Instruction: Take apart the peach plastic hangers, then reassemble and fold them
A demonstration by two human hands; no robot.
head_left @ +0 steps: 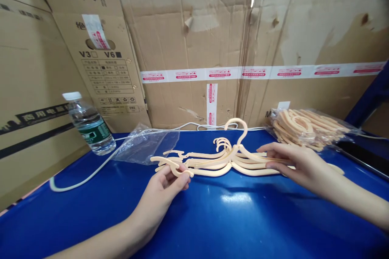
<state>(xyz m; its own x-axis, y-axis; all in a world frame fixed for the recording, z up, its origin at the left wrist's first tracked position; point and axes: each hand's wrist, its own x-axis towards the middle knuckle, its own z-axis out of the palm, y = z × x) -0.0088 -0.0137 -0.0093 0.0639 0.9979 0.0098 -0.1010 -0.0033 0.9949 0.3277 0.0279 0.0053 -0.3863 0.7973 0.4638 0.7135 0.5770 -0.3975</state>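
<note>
A peach-coloured plastic clothes hanger (244,130) is raised slightly above several like it, its hook pointing up. My left hand (168,182) pinches its left end, where a notched tip shows between thumb and fingers. On the other side, my right hand (293,164) has thumb and fingers closed around its right arm; the fingers partly hide that arm. Beneath lies a stack of matching hangers (214,172) on the blue table (243,222), their small hooks fanned out behind.
A clear plastic bag (144,145) lies left of the stack, near a water bottle (91,127). More hangers in a clear bag (306,127) sit at the back right, beside a dark phone-like object (364,158). A white cable (88,178) curves leftward. Cardboard (194,40) walls the back.
</note>
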